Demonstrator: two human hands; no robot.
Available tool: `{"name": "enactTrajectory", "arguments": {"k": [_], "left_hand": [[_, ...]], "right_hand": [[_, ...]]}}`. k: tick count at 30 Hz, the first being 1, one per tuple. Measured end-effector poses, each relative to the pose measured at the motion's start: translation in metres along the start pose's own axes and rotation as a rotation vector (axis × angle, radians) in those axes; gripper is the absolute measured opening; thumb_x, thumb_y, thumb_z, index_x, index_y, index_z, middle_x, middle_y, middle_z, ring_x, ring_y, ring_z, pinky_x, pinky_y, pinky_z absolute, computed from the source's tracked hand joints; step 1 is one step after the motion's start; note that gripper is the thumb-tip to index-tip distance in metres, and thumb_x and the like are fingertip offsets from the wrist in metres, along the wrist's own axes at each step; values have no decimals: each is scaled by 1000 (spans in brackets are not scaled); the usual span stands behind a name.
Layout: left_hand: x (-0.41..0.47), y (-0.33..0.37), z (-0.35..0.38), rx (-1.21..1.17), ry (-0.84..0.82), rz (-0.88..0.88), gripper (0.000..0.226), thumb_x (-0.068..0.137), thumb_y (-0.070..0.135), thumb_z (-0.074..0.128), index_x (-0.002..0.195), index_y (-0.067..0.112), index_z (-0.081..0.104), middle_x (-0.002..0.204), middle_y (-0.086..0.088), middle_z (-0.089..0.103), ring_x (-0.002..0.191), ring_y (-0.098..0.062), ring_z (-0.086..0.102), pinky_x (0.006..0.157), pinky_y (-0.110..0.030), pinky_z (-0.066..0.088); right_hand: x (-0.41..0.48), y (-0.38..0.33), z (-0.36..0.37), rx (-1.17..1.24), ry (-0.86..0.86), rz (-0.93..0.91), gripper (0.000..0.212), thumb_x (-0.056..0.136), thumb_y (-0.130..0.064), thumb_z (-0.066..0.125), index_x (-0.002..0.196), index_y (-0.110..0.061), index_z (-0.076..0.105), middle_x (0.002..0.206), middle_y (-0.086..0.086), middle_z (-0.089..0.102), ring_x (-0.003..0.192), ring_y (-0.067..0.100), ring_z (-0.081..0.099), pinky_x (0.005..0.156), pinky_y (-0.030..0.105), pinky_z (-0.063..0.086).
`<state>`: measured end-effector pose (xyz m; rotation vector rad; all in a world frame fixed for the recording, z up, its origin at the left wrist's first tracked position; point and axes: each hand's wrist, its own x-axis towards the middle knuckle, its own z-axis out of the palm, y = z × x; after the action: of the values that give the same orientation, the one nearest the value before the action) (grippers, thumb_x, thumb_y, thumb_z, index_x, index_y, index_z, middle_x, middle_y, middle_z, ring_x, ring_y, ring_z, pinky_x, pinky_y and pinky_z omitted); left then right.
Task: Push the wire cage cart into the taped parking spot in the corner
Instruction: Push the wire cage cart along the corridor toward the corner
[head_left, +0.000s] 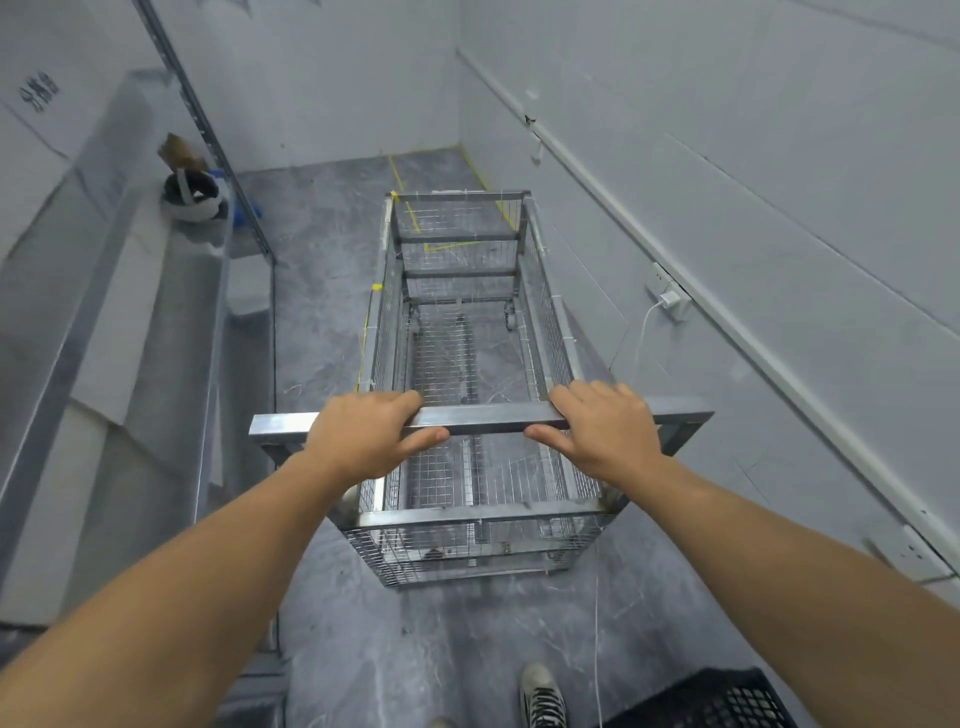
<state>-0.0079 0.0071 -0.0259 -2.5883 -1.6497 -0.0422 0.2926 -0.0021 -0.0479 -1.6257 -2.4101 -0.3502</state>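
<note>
The wire cage cart (462, 332) is a long metal-framed mesh cart on castors, empty, pointing away from me toward the far right corner. Its flat metal handle bar (488, 418) runs across the near end. My left hand (363, 431) grips the bar left of centre, fingers over the top and thumb beneath. My right hand (602, 426) grips it right of centre the same way. The taped parking spot (400, 179) is outlined in yellow tape on the grey floor in the corner; the cart's far end overlaps its near edge.
A metal shelf rack (156, 322) with cardboard lines the left side, with a white helmet (193, 200) on it. The right wall (753, 208) carries a conduit and a socket with a charger (670, 300). A black crate (727, 701) sits at my lower right, near my shoe (540, 693).
</note>
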Motion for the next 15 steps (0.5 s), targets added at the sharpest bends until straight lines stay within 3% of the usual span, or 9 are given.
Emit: {"name": "enactTrajectory", "arguments": {"k": [2,6,15], "left_hand": [[3,-1,0,7,9,-12,61,78,82,16,75,26,39,68,9,53,58,-15,48,46,-28,23],[14,-5,2,-13,13,-21,62,78,82,18,75,25,41,70,8,57,58,-16,50,50,-30,31],[55,-36,6,1,-11,-35,58,82,79,26,79,24,41,72,9,52,62,-16,49,53,-31,30]], "right_hand": [[5,2,2,-4,12,-2,56,87,-76,30,80,-23,50,71,-5,56,64,21,54,61,31,27],[16,6,7,1,36,-11,57,86,-77,29,76,-23,46,67,-4,54,60,22,53,58,31,27],[61,23,23,35,48,9,54,83,-81,24,75,-28,31,67,-8,48,61,20,51,60,31,28]]}}
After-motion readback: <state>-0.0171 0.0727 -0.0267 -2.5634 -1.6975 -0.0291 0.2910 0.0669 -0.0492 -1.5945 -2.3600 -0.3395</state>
